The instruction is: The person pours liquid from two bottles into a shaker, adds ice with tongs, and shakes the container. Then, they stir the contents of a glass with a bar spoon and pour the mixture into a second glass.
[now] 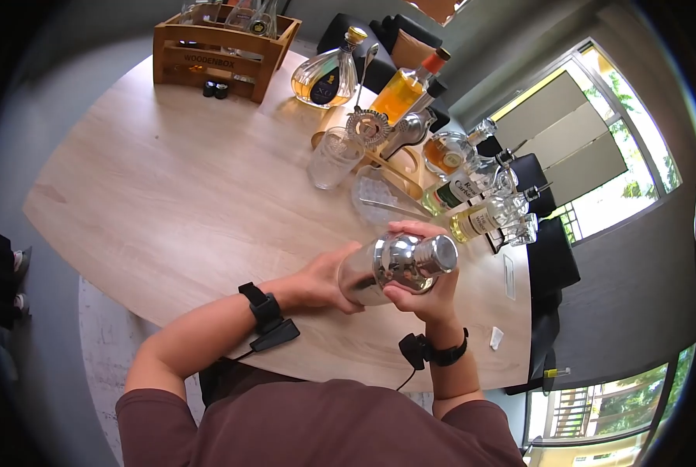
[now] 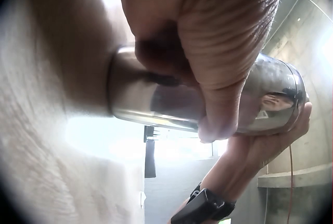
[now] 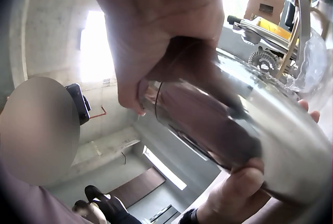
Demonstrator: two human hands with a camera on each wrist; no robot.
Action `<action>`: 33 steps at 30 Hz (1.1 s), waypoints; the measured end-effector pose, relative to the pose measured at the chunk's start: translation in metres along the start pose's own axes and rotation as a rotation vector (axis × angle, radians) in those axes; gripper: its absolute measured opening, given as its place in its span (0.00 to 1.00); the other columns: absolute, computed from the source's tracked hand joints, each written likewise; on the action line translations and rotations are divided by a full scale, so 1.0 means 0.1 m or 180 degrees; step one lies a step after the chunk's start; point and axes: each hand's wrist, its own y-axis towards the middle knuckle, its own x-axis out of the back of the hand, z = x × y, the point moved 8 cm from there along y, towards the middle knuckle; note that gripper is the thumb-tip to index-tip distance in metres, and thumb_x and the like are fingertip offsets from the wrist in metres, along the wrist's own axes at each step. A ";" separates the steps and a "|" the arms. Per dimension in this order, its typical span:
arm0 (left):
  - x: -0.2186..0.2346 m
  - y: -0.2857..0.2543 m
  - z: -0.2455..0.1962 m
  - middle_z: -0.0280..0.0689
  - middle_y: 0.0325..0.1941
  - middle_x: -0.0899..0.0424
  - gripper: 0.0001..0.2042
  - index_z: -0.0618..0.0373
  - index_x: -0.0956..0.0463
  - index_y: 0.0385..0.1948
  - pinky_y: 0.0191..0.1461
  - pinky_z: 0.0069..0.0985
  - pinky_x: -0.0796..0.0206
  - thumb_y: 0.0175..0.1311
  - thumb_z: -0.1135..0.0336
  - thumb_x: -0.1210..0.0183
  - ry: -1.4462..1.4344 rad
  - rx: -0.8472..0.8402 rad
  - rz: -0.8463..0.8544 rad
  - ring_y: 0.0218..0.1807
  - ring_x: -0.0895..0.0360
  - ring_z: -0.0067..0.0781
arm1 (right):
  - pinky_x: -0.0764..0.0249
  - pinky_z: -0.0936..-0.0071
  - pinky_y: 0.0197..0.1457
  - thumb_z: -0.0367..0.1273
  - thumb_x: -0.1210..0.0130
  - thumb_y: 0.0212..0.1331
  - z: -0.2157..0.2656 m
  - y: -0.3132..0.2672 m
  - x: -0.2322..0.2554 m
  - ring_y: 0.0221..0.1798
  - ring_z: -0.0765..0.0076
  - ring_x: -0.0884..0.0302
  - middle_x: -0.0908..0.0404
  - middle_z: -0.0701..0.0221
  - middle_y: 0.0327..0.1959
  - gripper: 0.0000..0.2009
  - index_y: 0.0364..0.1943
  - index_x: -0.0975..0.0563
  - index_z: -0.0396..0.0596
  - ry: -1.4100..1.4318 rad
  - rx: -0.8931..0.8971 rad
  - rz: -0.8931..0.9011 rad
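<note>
A shiny metal cocktail shaker [image 1: 367, 272] with a capped top is held over the near part of the table, its cap tilted to the right. The left hand [image 1: 322, 278] grips its lower body; in the left wrist view that hand's thumb lies along the metal of the shaker [image 2: 171, 99]. Around the shaker's upper part curls the right hand [image 1: 434, 294], its thumb below the cap and its fingers on the far side. In the right wrist view the right hand [image 3: 161, 31] covers the shaker's top end, and the left hand [image 3: 234, 198] holds the body beyond.
Beyond the shaker stand an ice bowl [image 1: 379, 194] with tongs, a mixing glass [image 1: 335, 158], a strainer [image 1: 368, 127] and a jigger. Several bottles line the right side. A wooden box [image 1: 216, 58] of glassware is at the back left. A white scrap [image 1: 496, 337] lies at right.
</note>
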 end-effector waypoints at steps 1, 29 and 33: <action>-0.01 0.00 0.05 0.35 0.58 0.28 0.46 0.57 0.41 0.64 0.64 0.27 0.39 0.36 0.76 0.27 -0.0269 0.0044 -0.0017 0.60 0.34 0.26 | 0.31 0.65 0.61 0.35 0.27 0.34 0.02 -0.01 -0.03 0.56 0.62 0.26 0.24 0.57 0.53 0.38 0.55 0.31 0.38 0.0004 -0.0017 -0.0008; 0.01 0.01 -0.12 0.33 0.47 0.24 0.34 0.58 0.32 0.52 0.57 0.25 0.34 0.36 0.76 0.28 0.0323 -0.0168 -0.0048 0.51 0.28 0.24 | 0.34 0.54 0.64 0.35 0.25 0.30 -0.18 0.12 -0.01 0.56 0.56 0.27 0.24 0.59 0.49 0.36 0.51 0.29 0.41 0.1331 0.0471 0.0696; -0.04 -0.03 -0.07 0.33 0.53 0.27 0.40 0.58 0.36 0.60 0.62 0.24 0.38 0.36 0.79 0.30 0.0006 0.0011 -0.0024 0.56 0.34 0.22 | 0.33 0.56 0.64 0.34 0.27 0.30 -0.14 0.05 -0.03 0.56 0.56 0.26 0.24 0.58 0.50 0.37 0.51 0.30 0.41 0.1034 0.0267 0.0457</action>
